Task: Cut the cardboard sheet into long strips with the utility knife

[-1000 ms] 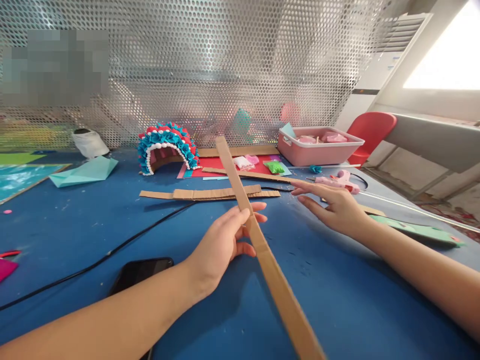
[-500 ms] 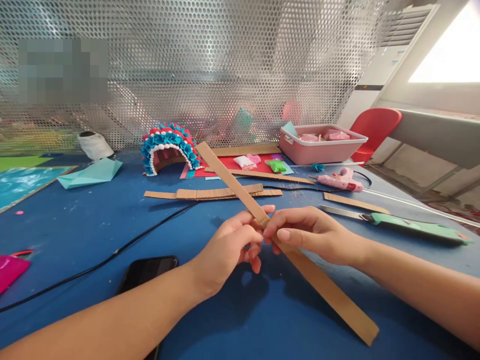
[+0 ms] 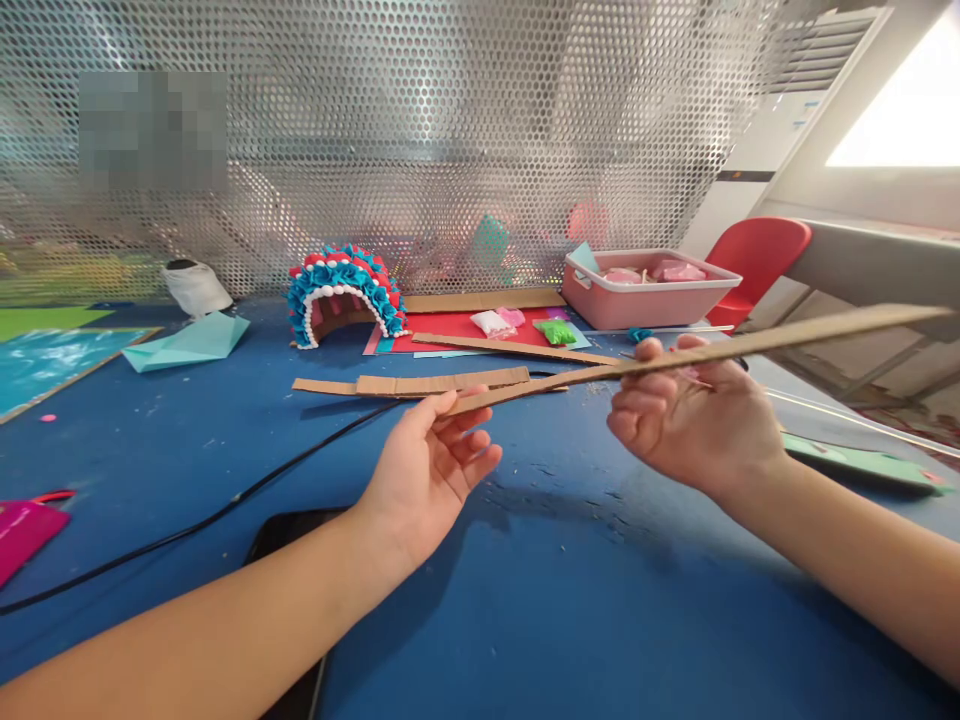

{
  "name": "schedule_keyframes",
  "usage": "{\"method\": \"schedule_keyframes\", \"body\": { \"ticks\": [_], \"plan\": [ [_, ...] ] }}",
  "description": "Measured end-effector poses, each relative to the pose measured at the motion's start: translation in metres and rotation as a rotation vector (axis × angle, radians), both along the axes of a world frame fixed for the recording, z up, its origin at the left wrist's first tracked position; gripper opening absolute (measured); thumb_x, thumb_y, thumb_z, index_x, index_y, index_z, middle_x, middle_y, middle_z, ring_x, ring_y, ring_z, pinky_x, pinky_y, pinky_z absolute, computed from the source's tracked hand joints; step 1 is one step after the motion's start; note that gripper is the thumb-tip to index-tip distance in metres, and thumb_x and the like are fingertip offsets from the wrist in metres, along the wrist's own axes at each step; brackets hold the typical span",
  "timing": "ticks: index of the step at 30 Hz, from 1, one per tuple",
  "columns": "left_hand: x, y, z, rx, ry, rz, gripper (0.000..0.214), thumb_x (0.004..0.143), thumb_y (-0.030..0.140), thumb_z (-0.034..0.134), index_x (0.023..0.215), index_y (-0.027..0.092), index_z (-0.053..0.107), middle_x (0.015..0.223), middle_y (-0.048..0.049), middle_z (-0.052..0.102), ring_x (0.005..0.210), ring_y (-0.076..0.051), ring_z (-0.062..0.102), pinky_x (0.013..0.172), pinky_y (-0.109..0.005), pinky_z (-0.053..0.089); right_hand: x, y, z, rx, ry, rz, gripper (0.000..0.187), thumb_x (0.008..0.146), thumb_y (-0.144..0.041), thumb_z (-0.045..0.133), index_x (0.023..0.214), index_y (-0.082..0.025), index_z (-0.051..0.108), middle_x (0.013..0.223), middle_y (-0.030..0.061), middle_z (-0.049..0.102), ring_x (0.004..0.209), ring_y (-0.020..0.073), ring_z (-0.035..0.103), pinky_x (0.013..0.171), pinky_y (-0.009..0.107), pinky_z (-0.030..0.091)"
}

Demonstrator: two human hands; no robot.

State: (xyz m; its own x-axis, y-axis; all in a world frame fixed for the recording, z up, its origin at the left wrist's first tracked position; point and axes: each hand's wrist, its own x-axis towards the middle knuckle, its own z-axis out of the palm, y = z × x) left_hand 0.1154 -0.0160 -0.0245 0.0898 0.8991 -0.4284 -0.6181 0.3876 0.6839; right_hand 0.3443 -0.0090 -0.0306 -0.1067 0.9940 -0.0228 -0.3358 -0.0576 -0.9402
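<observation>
A long cardboard strip is held above the blue table, seen nearly edge-on and rising to the right. Its left end is pinched between the thumb and fingers of my left hand. Farther along, my right hand, palm turned up, grips the strip between thumb and fingers. Beyond my left hand, other cardboard strips lie stacked on the table. The glue gun and the metal blade of the green-handled cutter are mostly hidden behind my right hand and the strip.
A decorated blue and red arch stands at the back, beside red paper with small clay packets. A pink basket sits back right. A black cable crosses the table; a phone lies partly under my left forearm.
The cardboard strip has swung from a diagonal slant to nearly level, its far right end raised. My hands have moved apart, the right one going up and right and turning palm up.
</observation>
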Motion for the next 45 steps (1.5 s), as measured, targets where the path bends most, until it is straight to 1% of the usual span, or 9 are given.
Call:
{"method": "schedule_keyframes", "body": {
  "ticks": [4, 10, 14, 18, 23, 30, 34, 39, 45],
  "plan": [
    [0.003, -0.002, -0.001, -0.055, -0.069, -0.098, 0.018, 0.081, 0.012, 0.053, 0.086, 0.008, 0.069, 0.075, -0.0073, 0.067, 0.057, -0.011, 0.061, 0.062, -0.029, 0.06, 0.009, 0.008, -0.004, 0.036, 0.058, -0.15, 0.042, 0.089, -0.049, 0.028, 0.079, -0.034, 0.066, 0.058, -0.0003, 0.054, 0.06, 0.0182, 0.054, 0.078, 0.037, 0.048],
    [-0.001, -0.003, -0.005, 0.039, 0.164, -0.238, 0.018, 0.079, 0.008, 0.064, 0.095, 0.012, 0.069, 0.065, -0.0003, 0.06, 0.057, -0.007, 0.058, 0.055, -0.017, 0.054, 0.013, 0.01, -0.004, 0.067, 0.074, -0.179, 0.051, 0.089, -0.054, 0.02, 0.081, -0.031, 0.065, 0.064, 0.0032, 0.056, 0.064, 0.0209, 0.055, 0.082, 0.041, 0.047],
    [0.003, -0.009, -0.008, 0.103, 0.236, -0.308, 0.019, 0.078, 0.008, 0.068, 0.096, 0.013, 0.066, 0.075, -0.0013, 0.065, 0.066, -0.008, 0.062, 0.067, -0.02, 0.056, 0.004, 0.003, -0.005, 0.079, 0.051, -0.22, 0.036, 0.087, -0.055, 0.038, 0.074, -0.029, 0.06, 0.073, 0.0024, 0.061, 0.068, 0.0189, 0.057, 0.075, 0.037, 0.05],
    [0.007, -0.012, -0.011, 0.157, 0.31, -0.314, 0.022, 0.074, 0.01, 0.072, 0.094, 0.013, 0.063, 0.079, -0.0013, 0.066, 0.068, -0.01, 0.065, 0.071, -0.024, 0.055, -0.014, -0.017, -0.014, 0.188, -0.214, 0.042, 0.016, 0.085, -0.041, 0.057, 0.081, -0.028, 0.066, 0.097, 0.0018, 0.065, 0.085, 0.0187, 0.061, 0.081, 0.036, 0.049],
    [0.007, -0.015, -0.012, 0.282, 0.388, -0.525, 0.032, 0.071, 0.02, 0.077, 0.099, 0.013, 0.062, 0.09, -0.005, 0.068, 0.074, -0.012, 0.065, 0.064, -0.022, 0.051, -0.027, -0.033, -0.02, 0.259, -0.454, 0.479, 0.04, 0.093, -0.042, 0.046, 0.131, -0.036, 0.054, 0.147, -0.002, 0.04, 0.136, 0.0237, 0.032, 0.111, 0.043, 0.025],
    [0.008, -0.02, -0.015, 0.392, 0.619, -0.728, 0.027, 0.084, 0.038, 0.058, 0.082, 0.012, 0.063, 0.073, -0.0028, 0.061, 0.061, -0.01, 0.056, 0.052, -0.022, 0.048, -0.026, -0.028, -0.018, 0.27, -0.177, 0.321, 0.039, 0.097, -0.043, 0.032, 0.127, -0.038, 0.058, 0.14, -0.004, 0.048, 0.133, 0.0227, 0.036, 0.107, 0.041, 0.032],
    [0.009, -0.021, -0.018, 0.438, 0.611, -0.75, 0.029, 0.084, 0.04, 0.056, 0.087, 0.013, 0.065, 0.076, -0.0033, 0.061, 0.059, -0.01, 0.053, 0.045, -0.02, 0.045, -0.027, -0.031, -0.018, 0.269, -0.182, 0.401, 0.04, 0.097, -0.044, 0.033, 0.129, -0.036, 0.057, 0.133, -0.0005, 0.054, 0.125, 0.0223, 0.043, 0.103, 0.038, 0.034],
    [0.01, -0.02, -0.018, 0.482, 0.606, -0.773, 0.033, 0.087, 0.043, 0.05, 0.086, 0.013, 0.064, 0.074, -0.0024, 0.059, 0.053, -0.009, 0.051, 0.04, -0.019, 0.041, -0.03, -0.034, -0.023, 0.233, -0.244, 0.594, 0.049, 0.095, -0.049, 0.037, 0.139, -0.028, 0.046, 0.109, 0.0065, 0.061, 0.086, 0.0169, 0.056, 0.087, 0.037, 0.043],
    [0.012, -0.022, -0.02, 0.564, 0.626, -0.802, 0.034, 0.094, 0.039, 0.039, 0.081, 0.015, 0.059, 0.073, -0.0007, 0.059, 0.052, -0.007, 0.048, 0.043, -0.018, 0.038, -0.044, -0.039, -0.02, 0.119, -0.099, 0.62, 0.039, 0.097, -0.04, 0.036, 0.122, -0.028, 0.064, 0.129, 0.008, 0.055, 0.078, 0.014, 0.06, 0.074, 0.031, 0.047]
  ]
}}
